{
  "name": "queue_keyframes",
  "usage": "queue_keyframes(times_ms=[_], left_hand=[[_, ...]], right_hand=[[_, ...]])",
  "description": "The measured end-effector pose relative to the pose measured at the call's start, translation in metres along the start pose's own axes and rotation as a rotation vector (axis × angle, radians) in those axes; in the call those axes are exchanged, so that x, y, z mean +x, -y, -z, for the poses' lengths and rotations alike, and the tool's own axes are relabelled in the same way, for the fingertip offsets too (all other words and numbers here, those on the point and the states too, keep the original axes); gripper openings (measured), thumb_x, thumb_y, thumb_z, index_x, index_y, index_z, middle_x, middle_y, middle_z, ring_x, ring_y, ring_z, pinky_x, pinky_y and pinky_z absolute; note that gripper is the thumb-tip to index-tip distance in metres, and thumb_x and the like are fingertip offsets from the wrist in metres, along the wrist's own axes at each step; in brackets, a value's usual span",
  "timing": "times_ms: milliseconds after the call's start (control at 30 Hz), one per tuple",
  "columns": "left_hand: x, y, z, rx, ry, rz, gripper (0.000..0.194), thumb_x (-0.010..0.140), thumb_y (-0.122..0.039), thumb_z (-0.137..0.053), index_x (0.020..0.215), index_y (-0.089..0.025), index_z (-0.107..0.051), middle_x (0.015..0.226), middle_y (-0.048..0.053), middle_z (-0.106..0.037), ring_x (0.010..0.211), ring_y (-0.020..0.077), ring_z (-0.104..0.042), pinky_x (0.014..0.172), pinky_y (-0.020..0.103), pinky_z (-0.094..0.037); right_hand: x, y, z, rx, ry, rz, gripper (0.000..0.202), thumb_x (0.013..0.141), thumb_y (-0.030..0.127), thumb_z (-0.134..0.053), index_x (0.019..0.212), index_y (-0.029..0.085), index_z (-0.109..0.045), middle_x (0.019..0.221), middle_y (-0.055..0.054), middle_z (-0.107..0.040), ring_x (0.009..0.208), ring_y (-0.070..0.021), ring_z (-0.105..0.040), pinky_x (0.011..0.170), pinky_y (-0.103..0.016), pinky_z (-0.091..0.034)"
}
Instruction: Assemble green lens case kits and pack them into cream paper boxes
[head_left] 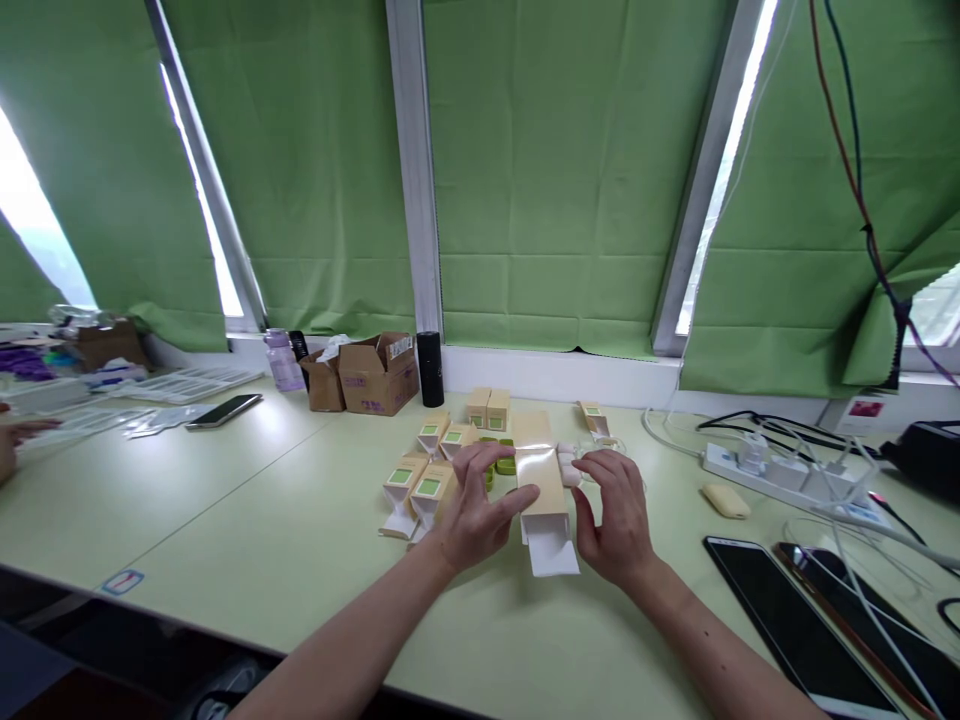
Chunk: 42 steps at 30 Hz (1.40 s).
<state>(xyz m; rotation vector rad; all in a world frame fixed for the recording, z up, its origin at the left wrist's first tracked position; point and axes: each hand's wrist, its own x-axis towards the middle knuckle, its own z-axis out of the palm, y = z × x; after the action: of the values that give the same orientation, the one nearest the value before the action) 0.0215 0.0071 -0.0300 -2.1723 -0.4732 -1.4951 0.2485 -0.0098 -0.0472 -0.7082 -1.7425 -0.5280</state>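
A pale tan carton [541, 480] lies in front of me with its white end flap folded out toward me. My left hand [480, 505] grips its left side, the thumb pressing on the top face. My right hand [615, 515] is just right of the carton, fingers curved and apart. Its index fingertip is at small white cylinder-like pieces [570, 470], perhaps touching them. Green pieces [506, 464] sit left of the carton, partly behind my left fingers. Several small tan boxes with green labels [405, 475] stand beside my left hand, some with end flaps hanging out.
Two closed tan boxes [487, 408], a brown cardboard box [379, 375] and a black cylinder [430, 368] stand at the back. On the right are a power strip [787, 475], loose cables and a dark tablet [787, 620]. Another person's hand [16, 435] shows at far left.
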Motion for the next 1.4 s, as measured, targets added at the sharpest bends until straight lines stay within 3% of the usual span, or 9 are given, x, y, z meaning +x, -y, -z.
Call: queue_keyframes(times_ms=[233,400,467,567,700,867,1067,1233,1400], left_hand=[[0.003,-0.001,0.000,-0.298,0.019,0.140,0.056,0.084,-0.016,-0.067,0.138,-0.021,-0.052,0.143,0.020,-0.049,0.139,0.0396,-0.048,0.114,0.064,-0.044],[-0.004,0.004,-0.010,-0.625,0.017,0.553,0.052,0.093,-0.028,-0.073,0.141,-0.023,-0.053,0.138,0.017,-0.056,0.132,0.0344,-0.056,0.111,0.053,-0.049],[-0.009,0.007,-0.016,-0.852,0.006,0.728,0.063,0.096,-0.035,-0.073,0.151,-0.025,-0.043,0.140,0.017,-0.055,0.126,0.0315,-0.061,0.107,0.049,-0.053],[-0.011,0.011,-0.022,-1.041,-0.033,0.863,0.076,0.094,-0.040,-0.077,0.155,-0.032,-0.033,0.143,0.014,-0.050,0.119,0.0276,-0.065,0.101,0.044,-0.057],[-0.008,0.015,-0.023,-1.048,-0.120,0.873,0.076,0.093,-0.041,-0.079,0.153,-0.036,-0.032,0.138,0.010,-0.050,0.115,0.0244,-0.066,0.096,0.039,-0.059],[-0.006,0.019,-0.022,-0.911,-0.258,0.853,0.082,0.094,-0.047,-0.077,0.155,-0.032,-0.024,0.141,0.014,-0.057,0.130,0.0270,-0.063,0.109,0.042,-0.053],[0.001,0.015,-0.018,-0.966,-0.175,0.909,0.087,0.097,-0.054,-0.070,0.158,-0.030,-0.013,0.135,0.016,-0.069,0.125,0.0268,-0.069,0.101,0.043,-0.058],[0.004,0.010,-0.017,-1.103,-0.103,1.008,0.093,0.094,-0.054,-0.075,0.157,-0.028,-0.012,0.127,0.016,-0.075,0.119,0.0264,-0.073,0.100,0.044,-0.058],[0.003,0.008,-0.018,-1.153,-0.056,1.064,0.089,0.091,-0.048,-0.079,0.154,-0.030,-0.018,0.144,0.020,-0.065,0.106,0.0223,-0.075,0.092,0.038,-0.060]], right_hand=[[0.002,0.002,0.000,0.032,-0.006,0.008,0.057,0.088,0.002,-0.056,0.143,0.017,-0.050,0.124,-0.017,-0.063,0.121,-0.0357,-0.057,0.101,-0.061,-0.051],[0.002,0.002,0.001,0.050,0.005,-0.007,0.061,0.088,0.002,-0.057,0.146,0.020,-0.048,0.127,-0.016,-0.061,0.122,-0.0352,-0.057,0.100,-0.060,-0.051],[0.001,0.002,0.000,0.069,0.011,-0.014,0.060,0.089,0.003,-0.057,0.146,0.020,-0.048,0.128,-0.016,-0.060,0.123,-0.0350,-0.057,0.100,-0.060,-0.052],[-0.002,0.003,-0.001,0.101,0.046,-0.033,0.058,0.091,0.003,-0.055,0.145,0.022,-0.049,0.130,-0.017,-0.059,0.124,-0.0343,-0.057,0.100,-0.059,-0.053],[-0.005,0.003,-0.002,0.113,0.102,-0.063,0.058,0.094,0.004,-0.052,0.148,0.024,-0.048,0.135,-0.018,-0.056,0.127,-0.0345,-0.057,0.100,-0.059,-0.055],[-0.007,0.002,-0.002,0.115,0.125,-0.068,0.059,0.095,0.004,-0.052,0.150,0.024,-0.047,0.136,-0.018,-0.054,0.129,-0.0350,-0.056,0.101,-0.060,-0.055],[-0.007,0.003,-0.001,0.145,0.148,-0.078,0.064,0.095,0.004,-0.052,0.154,0.028,-0.043,0.140,-0.017,-0.053,0.132,-0.0354,-0.055,0.103,-0.061,-0.054],[-0.006,0.007,-0.002,0.217,0.193,-0.114,0.064,0.096,0.005,-0.050,0.156,0.028,-0.042,0.139,-0.017,-0.049,0.134,-0.0334,-0.053,0.106,-0.059,-0.054],[-0.006,0.010,-0.005,0.291,0.225,-0.208,0.060,0.098,0.007,-0.047,0.154,0.029,-0.044,0.141,-0.016,-0.044,0.135,-0.0314,-0.054,0.106,-0.056,-0.056]])
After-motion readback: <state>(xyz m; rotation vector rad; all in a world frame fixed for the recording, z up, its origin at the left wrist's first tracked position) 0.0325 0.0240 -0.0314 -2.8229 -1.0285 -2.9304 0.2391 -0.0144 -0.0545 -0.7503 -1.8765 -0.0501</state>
